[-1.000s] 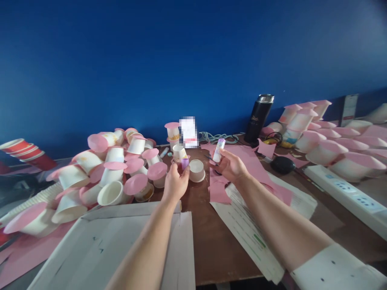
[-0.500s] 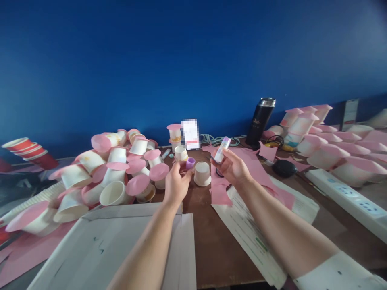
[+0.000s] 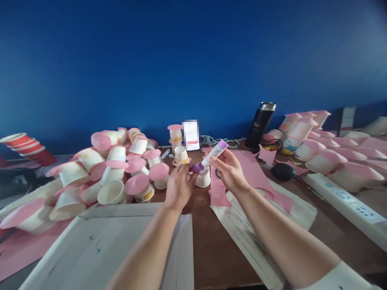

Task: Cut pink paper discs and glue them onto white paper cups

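Note:
My right hand [image 3: 229, 172] grips a white glue stick [image 3: 214, 152] with a purple base, tilted so its open end points down to the left. My left hand [image 3: 179, 186] pinches the purple cap [image 3: 197, 167], which sits right at the stick's lower end; whether it touches I cannot tell. Just behind the two hands an upturned white paper cup [image 3: 203, 179] stands on the brown table [image 3: 208, 245]. A pile of white paper cups with pink paper lids [image 3: 117, 169] lies to the left of my left hand.
A flat white cardboard box [image 3: 99, 249] lies near me on the left, printed sheets [image 3: 256, 241] and pink paper scraps [image 3: 250, 169] on the right. Further right are a black flask [image 3: 259, 124], a black mouse [image 3: 282, 171], a white power strip [image 3: 347, 201] and more pink-lidded cups [image 3: 326, 145]. Red cups [image 3: 24, 150] lie far left.
My right hand has tipped the glue stick from upright to slanting down-left. My left hand has brought the purple cap rightward up to the stick's lower end.

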`<move>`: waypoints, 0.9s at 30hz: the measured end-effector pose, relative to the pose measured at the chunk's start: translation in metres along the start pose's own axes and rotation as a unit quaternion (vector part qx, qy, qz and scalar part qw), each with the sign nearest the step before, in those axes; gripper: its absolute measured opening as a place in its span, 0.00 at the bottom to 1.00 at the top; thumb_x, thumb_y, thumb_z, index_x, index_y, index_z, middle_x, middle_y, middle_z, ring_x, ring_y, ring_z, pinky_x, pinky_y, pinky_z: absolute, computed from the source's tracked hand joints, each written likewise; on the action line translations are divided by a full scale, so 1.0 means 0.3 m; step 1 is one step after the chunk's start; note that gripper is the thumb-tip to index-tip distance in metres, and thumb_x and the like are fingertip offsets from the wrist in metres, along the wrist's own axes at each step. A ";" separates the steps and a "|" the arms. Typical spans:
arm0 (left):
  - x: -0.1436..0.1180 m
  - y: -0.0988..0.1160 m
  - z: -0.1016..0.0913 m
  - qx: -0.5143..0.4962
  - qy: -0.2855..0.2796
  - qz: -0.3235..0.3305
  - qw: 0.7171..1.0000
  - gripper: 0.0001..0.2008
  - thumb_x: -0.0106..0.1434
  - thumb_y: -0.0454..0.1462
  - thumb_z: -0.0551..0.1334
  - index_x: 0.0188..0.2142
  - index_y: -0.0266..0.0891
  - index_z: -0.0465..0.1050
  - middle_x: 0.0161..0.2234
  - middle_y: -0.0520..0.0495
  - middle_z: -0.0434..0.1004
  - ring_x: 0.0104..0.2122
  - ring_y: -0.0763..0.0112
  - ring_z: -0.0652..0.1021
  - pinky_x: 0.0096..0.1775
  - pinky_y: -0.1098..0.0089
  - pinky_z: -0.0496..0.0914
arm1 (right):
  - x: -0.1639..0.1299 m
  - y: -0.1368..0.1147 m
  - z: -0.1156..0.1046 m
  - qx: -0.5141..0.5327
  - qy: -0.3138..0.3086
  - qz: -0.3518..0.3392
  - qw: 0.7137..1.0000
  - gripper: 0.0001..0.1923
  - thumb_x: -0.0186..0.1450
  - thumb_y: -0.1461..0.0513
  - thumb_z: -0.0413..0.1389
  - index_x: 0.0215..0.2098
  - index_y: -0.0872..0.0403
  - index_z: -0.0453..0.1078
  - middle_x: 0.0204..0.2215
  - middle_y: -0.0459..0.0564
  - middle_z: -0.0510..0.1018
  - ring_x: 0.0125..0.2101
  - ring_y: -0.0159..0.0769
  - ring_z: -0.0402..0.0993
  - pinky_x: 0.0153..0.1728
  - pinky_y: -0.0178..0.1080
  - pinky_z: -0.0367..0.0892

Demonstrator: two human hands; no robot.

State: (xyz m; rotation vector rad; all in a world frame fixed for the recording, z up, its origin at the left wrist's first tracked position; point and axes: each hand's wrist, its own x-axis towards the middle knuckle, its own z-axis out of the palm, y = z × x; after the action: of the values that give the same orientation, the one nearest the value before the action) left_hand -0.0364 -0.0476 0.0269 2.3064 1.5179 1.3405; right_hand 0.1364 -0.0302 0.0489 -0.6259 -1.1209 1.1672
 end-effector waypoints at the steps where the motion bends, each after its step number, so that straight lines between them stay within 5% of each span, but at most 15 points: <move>1: 0.001 0.002 -0.002 0.001 0.000 0.001 1.000 0.14 0.63 0.38 0.63 0.48 0.40 0.72 0.45 0.43 0.78 0.42 0.63 0.78 0.43 0.63 0.73 | -0.001 0.002 -0.001 -0.010 -0.002 0.001 1.000 0.14 0.57 0.56 0.67 0.40 0.49 0.73 0.39 0.46 0.81 0.39 0.37 0.78 0.45 0.40 0.71; 27: 0.000 0.000 0.000 0.029 0.005 0.061 0.998 0.11 0.63 0.36 0.63 0.46 0.38 0.70 0.40 0.43 0.79 0.43 0.61 0.78 0.44 0.61 0.73 | -0.011 0.018 0.012 -0.050 -0.004 0.000 0.999 0.18 0.56 0.56 0.68 0.42 0.48 0.71 0.39 0.46 0.81 0.41 0.37 0.78 0.46 0.40 0.72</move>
State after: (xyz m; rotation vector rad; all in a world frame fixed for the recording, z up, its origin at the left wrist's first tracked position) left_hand -0.0362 -0.0476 0.0269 2.4670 1.4593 1.3561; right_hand 0.1309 -0.0321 0.0443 -0.6985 -1.1922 1.1190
